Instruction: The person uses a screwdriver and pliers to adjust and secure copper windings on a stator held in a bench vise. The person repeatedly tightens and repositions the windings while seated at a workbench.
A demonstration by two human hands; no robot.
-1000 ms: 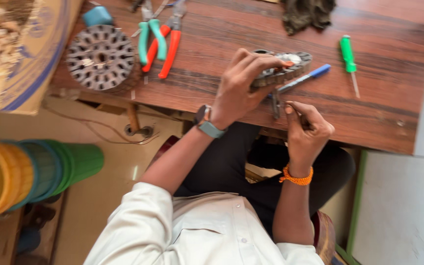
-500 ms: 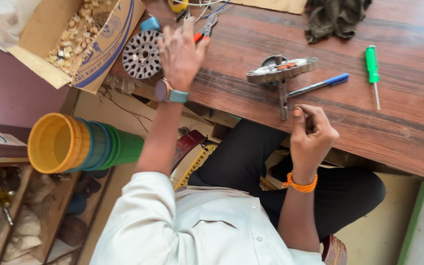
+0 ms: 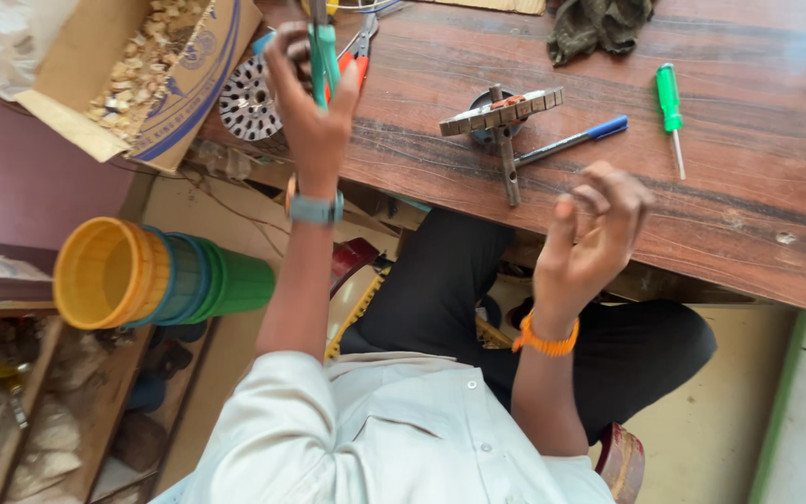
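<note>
My left hand (image 3: 310, 103) is raised over the left end of the wooden table (image 3: 748, 215), closed around green-handled pliers (image 3: 323, 47). Red-handled pliers (image 3: 358, 49) lie just behind them. A round metal rotor on a shaft (image 3: 501, 117) rests mid-table beside a blue pen (image 3: 576, 140). My right hand (image 3: 594, 233) hovers at the table's near edge, fingers loosely curled; I cannot make out anything in it. A green screwdriver (image 3: 671, 107) lies to the right.
A perforated round metal disc (image 3: 246, 101) sits at the table's left end. A cardboard box of small pale pieces (image 3: 142, 75) stands left of it. Stacked yellow, blue and green plastic tubs (image 3: 156, 275) lie below. A dark rag (image 3: 599, 26) sits at the back.
My left hand left the rotor, reached to the table's left end and picked up the green-handled pliers. My right hand opened up and lifted slightly. The view shifted.
</note>
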